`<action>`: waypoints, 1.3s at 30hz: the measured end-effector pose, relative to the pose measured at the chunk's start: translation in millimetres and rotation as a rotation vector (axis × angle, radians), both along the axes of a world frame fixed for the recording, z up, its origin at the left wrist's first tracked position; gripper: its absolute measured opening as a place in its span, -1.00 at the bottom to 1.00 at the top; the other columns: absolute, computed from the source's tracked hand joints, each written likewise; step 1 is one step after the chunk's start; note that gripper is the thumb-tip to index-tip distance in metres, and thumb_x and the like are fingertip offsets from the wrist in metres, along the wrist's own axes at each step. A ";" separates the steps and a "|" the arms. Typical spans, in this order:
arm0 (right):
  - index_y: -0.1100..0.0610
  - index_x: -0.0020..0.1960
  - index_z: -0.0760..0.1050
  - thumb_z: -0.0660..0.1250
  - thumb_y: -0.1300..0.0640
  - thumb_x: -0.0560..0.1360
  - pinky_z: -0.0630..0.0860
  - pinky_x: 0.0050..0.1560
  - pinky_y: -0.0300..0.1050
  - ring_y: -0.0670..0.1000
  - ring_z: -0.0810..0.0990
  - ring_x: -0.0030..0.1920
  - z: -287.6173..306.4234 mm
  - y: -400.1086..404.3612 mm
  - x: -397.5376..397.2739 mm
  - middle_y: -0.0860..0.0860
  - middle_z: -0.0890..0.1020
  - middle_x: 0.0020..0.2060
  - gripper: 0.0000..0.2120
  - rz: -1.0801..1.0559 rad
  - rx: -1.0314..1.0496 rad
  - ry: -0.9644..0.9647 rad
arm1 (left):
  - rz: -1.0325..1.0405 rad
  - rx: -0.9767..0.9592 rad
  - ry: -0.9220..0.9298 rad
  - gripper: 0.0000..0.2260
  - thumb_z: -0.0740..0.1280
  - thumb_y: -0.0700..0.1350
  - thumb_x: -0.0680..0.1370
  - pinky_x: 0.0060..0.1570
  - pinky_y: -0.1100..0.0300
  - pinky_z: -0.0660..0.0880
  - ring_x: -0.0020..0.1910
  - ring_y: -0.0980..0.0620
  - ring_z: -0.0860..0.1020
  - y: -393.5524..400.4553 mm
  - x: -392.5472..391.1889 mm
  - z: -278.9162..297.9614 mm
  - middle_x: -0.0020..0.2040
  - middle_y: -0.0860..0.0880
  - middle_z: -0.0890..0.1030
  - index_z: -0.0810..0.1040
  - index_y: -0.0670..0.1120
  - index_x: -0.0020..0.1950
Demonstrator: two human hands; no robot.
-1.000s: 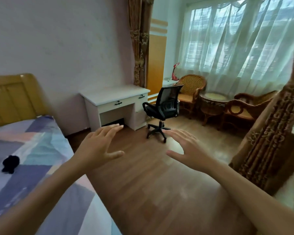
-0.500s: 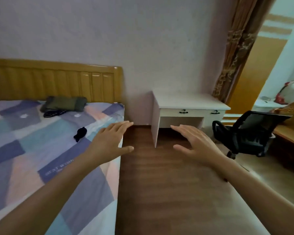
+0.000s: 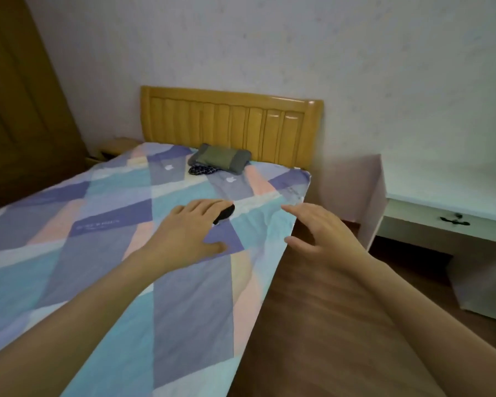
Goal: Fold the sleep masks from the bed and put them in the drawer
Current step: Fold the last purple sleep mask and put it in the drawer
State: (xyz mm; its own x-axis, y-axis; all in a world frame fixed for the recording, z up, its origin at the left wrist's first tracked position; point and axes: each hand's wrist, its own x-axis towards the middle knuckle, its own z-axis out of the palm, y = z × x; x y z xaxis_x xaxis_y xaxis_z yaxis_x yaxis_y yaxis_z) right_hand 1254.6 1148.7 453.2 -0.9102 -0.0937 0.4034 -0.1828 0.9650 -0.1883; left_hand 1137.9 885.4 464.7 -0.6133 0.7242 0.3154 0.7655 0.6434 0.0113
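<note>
two hands out in front, both empty with fingers straight and spread, set apart from each other. biggest thing in view is the bed (image 3: pixel 103 253), patchwork sheet, yellow wooden headboard (image 3: pixel 229 121) against the far wall. right of the bed a strip of wood floor (image 3: pixel 321 325), then a white desk (image 3: pixel 441 196) with a drawer (image 3: pixel 447 220) and dark handle, shut from what i can see; likely the drop-off, that's a guess. near the headboard a grey-green pillow (image 3: pixel 221 157) with a dark patterned cloth (image 3: pixel 202 169) touching its front edge; could be a second mask, too small to tell. the key item is one black sleep mask (image 3: pixel 225 214) on the sheet near the right edge of the bed, bunched, long axis running diagonal from near-left to far-right. left hand (image 3: pixel 189 233) is nearer: its fingertips overlap the mask's left end in the picture, contact or just above i can't tell. right hand (image 3: pixel 321 236) hovers past the bed's edge, just to the right of the mask and slightly nearer to me. nothing stands between either hand and the mask. judgement: left hand takes it, right comes in from the other end to flatten and fold. risk is snagging loose sheet along with the mask.
</note>
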 end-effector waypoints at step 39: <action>0.09 0.42 0.33 0.34 0.05 0.51 0.23 0.20 -0.19 0.11 0.44 0.25 -254.7 232.2 -747.9 0.06 0.54 0.26 -0.49 0.688 0.046 -0.485 | 0.672 0.123 -0.498 -0.32 0.32 0.13 0.50 0.24 0.05 0.25 0.43 -0.04 0.25 270.7 -567.8 -289.1 0.46 -0.01 0.32 0.11 0.01 0.53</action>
